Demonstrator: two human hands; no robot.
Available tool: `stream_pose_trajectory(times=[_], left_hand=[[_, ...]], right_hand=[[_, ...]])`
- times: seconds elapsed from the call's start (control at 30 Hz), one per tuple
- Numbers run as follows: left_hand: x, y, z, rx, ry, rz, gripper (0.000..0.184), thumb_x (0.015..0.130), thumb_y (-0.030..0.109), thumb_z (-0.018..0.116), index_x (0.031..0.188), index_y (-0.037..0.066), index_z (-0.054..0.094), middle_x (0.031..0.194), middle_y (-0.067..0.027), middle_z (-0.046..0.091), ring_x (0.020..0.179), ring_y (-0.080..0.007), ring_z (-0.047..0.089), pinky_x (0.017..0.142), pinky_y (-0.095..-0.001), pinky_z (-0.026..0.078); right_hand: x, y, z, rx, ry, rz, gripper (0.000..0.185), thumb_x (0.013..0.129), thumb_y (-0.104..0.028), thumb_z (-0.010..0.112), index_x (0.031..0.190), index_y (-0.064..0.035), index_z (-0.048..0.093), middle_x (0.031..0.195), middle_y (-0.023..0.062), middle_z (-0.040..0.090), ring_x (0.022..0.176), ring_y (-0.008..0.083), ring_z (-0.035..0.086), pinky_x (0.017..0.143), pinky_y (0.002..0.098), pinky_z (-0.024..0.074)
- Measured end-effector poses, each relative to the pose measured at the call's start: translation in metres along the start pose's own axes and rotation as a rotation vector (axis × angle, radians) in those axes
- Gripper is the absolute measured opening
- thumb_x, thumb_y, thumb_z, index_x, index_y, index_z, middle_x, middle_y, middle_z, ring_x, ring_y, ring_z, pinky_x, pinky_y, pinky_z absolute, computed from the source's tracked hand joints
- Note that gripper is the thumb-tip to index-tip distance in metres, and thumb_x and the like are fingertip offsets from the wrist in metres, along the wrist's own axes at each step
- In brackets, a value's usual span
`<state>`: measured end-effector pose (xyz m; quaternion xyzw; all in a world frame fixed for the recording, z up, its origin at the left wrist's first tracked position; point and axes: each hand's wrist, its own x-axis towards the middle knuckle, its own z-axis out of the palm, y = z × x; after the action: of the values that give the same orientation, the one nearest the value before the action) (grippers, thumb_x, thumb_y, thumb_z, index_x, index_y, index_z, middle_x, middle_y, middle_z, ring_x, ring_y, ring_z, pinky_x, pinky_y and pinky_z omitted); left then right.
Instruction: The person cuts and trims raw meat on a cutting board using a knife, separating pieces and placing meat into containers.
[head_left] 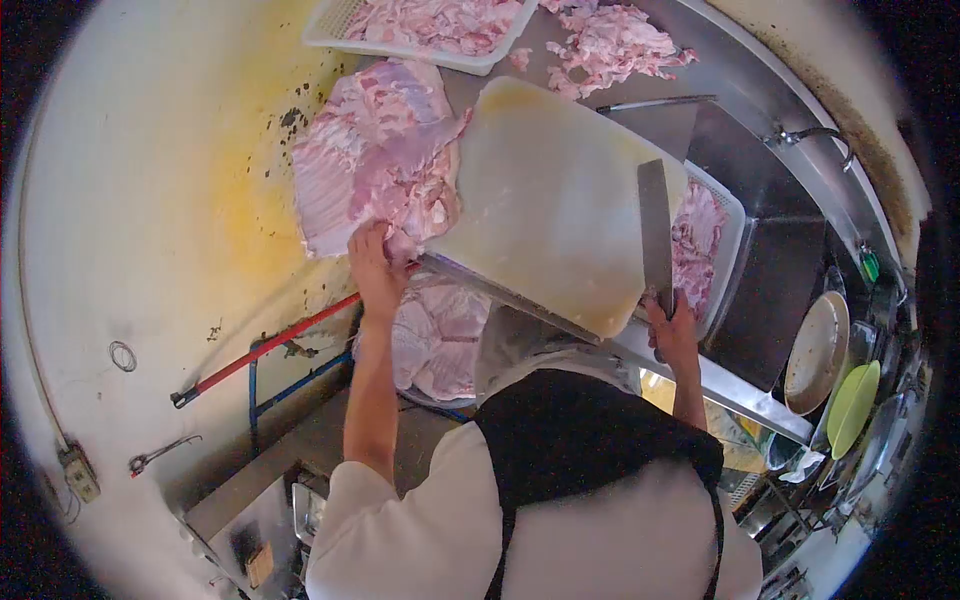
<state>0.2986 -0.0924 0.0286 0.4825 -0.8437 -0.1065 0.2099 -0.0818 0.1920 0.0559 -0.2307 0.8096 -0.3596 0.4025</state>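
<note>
My left hand [374, 265] is closed on the lower edge of a large slab of raw ribs [335, 185], which lies at the left of the cutting board with a loose flap of meat across it. In my right hand [676, 335] is the handle of a cleaver [656, 215]. Its broad blade points away from me, over the right edge of the white cutting board [550, 190]. The board's surface is wet, and no meat lies on its middle.
A white basket [480, 65] of meat pieces and a pile of trimmings [625, 50] are at the back. Right of the board, another container [735, 235] of meat stands by the sink [790, 260]. More meat [438, 340] sits below the counter, near a red bar [275, 345].
</note>
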Motion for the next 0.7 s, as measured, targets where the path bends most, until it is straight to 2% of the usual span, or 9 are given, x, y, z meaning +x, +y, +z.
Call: stream_pose_trajectory(times=[0.1,0.2,0.3,0.37,0.4,0.47,0.53,0.6,0.7], left_hand=[[0.008,-0.036,-0.007,-0.166,-0.016,0.035,0.032,0.084,0.008,0.067,0.113,0.002,0.057,0.118,-0.0167,0.060,0.112,-0.0307,0.054,0.096,-0.0441,0.042],[0.032,-0.089,-0.005,-0.862,0.008,-0.524,0.017,0.093,0.011,0.056,0.108,0.003,0.061,0.103,-0.0125,0.065,0.102,-0.0269,0.060,0.089,-0.0417,0.047],[0.089,-0.039,-0.048,-1.660,0.123,-0.478,0.026,0.094,0.018,0.062,0.114,0.002,0.061,0.106,-0.0118,0.068,0.092,-0.0244,0.066,0.081,-0.0350,0.053],[0.100,-0.016,-0.071,-0.592,0.223,-0.082,0.030,0.094,0.023,0.060,0.117,0.003,0.062,0.108,-0.0119,0.068,0.094,-0.0243,0.066,0.084,-0.0330,0.052],[0.106,-0.004,-0.083,-0.052,0.267,0.105,0.032,0.095,0.025,0.060,0.118,0.004,0.062,0.109,-0.0120,0.069,0.095,-0.0242,0.066,0.085,-0.0320,0.052],[0.137,0.042,-0.101,-1.237,0.128,-0.122,0.035,0.095,0.029,0.057,0.119,0.004,0.062,0.109,-0.0119,0.068,0.098,-0.0243,0.065,0.089,-0.0340,0.051],[0.167,0.093,-0.113,-1.877,-0.057,-0.234,0.035,0.095,0.028,0.057,0.117,0.001,0.062,0.108,-0.0121,0.068,0.100,-0.0251,0.064,0.090,-0.0362,0.052],[0.189,0.141,-0.121,-1.977,-0.196,-0.218,0.033,0.092,0.021,0.058,0.115,-0.003,0.063,0.105,-0.0127,0.067,0.099,-0.0266,0.065,0.087,-0.0386,0.054],[0.222,0.200,-0.109,-1.961,-0.314,-0.218,0.034,0.096,0.024,0.053,0.115,-0.002,0.061,0.109,-0.0142,0.067,0.103,-0.0268,0.063,0.095,-0.0420,0.050]], right_hand=[[0.015,0.004,0.004,-0.070,0.074,-0.193,0.041,0.091,-0.027,0.065,0.120,-0.0008,0.050,0.075,0.0084,0.062,0.057,0.0174,0.058,0.052,0.0344,0.0474],[0.016,-0.018,0.001,-0.090,0.007,-0.107,0.044,0.091,-0.023,0.063,0.126,-0.0017,0.047,0.085,0.0124,0.066,0.067,0.0235,0.062,0.062,0.0386,0.0506],[0.026,0.001,0.001,-0.005,-0.008,-0.145,0.040,0.091,-0.019,0.062,0.126,-0.0026,0.049,0.091,0.0156,0.066,0.073,0.0247,0.065,0.065,0.0397,0.0508],[0.034,0.028,0.008,-0.079,0.100,-0.322,0.038,0.090,-0.018,0.062,0.123,-0.0022,0.051,0.089,0.0145,0.065,0.071,0.0237,0.064,0.063,0.0389,0.0506],[0.033,0.032,0.007,-0.064,0.111,-0.334,0.037,0.090,-0.018,0.063,0.122,-0.0020,0.052,0.088,0.0135,0.065,0.068,0.0225,0.063,0.061,0.0380,0.0500],[0.024,0.032,0.006,0.018,0.090,-0.282,0.035,0.090,-0.018,0.063,0.119,-0.0016,0.053,0.084,0.0113,0.063,0.062,0.0194,0.060,0.056,0.0358,0.0482],[-0.001,0.001,-0.008,0.144,-0.031,-0.033,0.032,0.090,-0.018,0.064,0.115,-0.0008,0.054,0.080,0.0094,0.061,0.053,0.0160,0.055,0.049,0.0335,0.0456],[-0.005,0.023,-0.013,0.219,-0.043,-0.109,0.031,0.091,-0.020,0.064,0.113,-0.0005,0.054,0.076,0.0087,0.060,0.051,0.0149,0.054,0.047,0.0331,0.0443],[-0.015,0.036,-0.027,0.226,-0.070,-0.115,0.032,0.092,-0.022,0.063,0.112,0.0001,0.053,0.069,0.0061,0.058,0.051,0.0136,0.053,0.047,0.0325,0.0437]])
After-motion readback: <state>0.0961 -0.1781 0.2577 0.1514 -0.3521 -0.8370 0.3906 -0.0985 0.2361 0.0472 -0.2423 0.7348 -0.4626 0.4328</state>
